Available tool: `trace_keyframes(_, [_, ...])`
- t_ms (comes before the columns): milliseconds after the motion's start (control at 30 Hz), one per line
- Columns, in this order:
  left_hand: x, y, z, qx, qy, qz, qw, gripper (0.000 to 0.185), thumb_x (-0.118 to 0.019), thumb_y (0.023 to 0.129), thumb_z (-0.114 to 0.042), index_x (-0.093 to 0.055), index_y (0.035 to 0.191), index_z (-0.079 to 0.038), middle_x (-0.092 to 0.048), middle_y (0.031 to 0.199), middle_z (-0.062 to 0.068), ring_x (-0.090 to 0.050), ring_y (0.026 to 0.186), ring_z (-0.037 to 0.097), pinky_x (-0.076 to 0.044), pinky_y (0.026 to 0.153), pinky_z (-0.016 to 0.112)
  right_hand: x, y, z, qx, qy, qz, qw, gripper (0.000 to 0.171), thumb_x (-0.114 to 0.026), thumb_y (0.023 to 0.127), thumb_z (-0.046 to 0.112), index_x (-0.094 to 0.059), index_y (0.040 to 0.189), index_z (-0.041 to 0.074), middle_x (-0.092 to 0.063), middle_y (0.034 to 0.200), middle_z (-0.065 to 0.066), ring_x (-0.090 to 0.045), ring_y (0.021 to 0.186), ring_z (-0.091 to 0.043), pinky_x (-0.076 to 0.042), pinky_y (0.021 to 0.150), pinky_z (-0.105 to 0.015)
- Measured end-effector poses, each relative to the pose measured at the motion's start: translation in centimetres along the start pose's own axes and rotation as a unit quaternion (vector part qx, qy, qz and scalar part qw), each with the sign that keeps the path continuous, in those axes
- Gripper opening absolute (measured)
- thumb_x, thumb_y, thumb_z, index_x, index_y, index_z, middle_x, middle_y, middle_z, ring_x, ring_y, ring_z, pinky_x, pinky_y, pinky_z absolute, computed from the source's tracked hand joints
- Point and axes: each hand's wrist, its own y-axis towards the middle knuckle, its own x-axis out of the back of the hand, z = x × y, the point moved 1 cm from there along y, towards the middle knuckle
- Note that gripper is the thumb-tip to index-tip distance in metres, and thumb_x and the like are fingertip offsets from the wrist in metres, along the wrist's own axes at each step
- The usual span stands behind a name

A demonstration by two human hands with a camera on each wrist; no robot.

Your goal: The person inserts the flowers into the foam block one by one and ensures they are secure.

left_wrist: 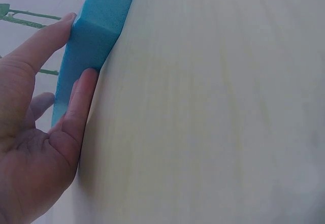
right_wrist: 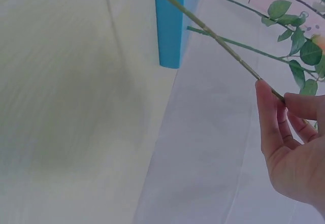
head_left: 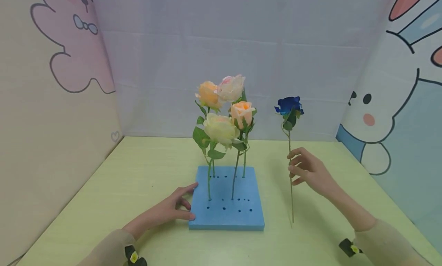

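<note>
My right hand (head_left: 309, 174) pinches the thin stem of a blue artificial rose (head_left: 289, 106), held upright right of a blue foam board (head_left: 221, 219). In the right wrist view, the bare stem (right_wrist: 218, 38) runs out past the fingertips. My left hand (head_left: 168, 206) rests against the board's left edge with fingers and thumb spread. Several artificial roses stand in the board's holes: a yellow-orange rose (head_left: 208, 94), a pinkish-white rose (head_left: 231, 88), a peach rose (head_left: 242, 112) and a pale yellow-green rose (head_left: 220, 128).
The board lies on a pale yellow table (head_left: 155, 154), with more small holes along its front and back. A light cloth wall (head_left: 172, 74) closes off the back. Side panels with a cartoon rabbit (head_left: 390, 93) and a pink cartoon figure (head_left: 74, 55) flank the table.
</note>
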Motion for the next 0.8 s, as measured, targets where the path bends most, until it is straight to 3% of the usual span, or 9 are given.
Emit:
trace_keyframes(333, [0.0, 0.0, -0.1, 0.002, 0.005, -0.007, 1.0, 0.095, -0.079, 0.083, -0.033, -0.021, 0.158, -0.029, -0.028, 0.156, 0.012, -0.057, 0.11, 0.017, -0.046, 0.086, 0.025, -2.0, 1.4, 3.6, 0.131, 0.003, -0.053, 0.99, 0.021, -0.058, 0.096, -0.004, -0.049, 0.114, -0.001, -0.057, 0.096, -0.014, -0.069, 0.076, -0.01, -0.059, 0.062, -0.03])
trace_keyframes(800, [-0.1, 0.0, 0.0, 0.002, 0.0, -0.003, 1.0, 0.094, -0.079, 0.084, -0.033, -0.021, 0.158, -0.029, -0.025, 0.158, 0.012, -0.055, 0.111, 0.019, -0.045, 0.084, 0.024, -5.5, 3.1, 4.4, 0.203, -0.047, -0.071, 0.976, 0.016, -0.062, 0.093, -0.003, -0.055, 0.106, 0.004, -0.07, 0.089, -0.011, -0.071, 0.073, -0.008, -0.058, 0.064, -0.024])
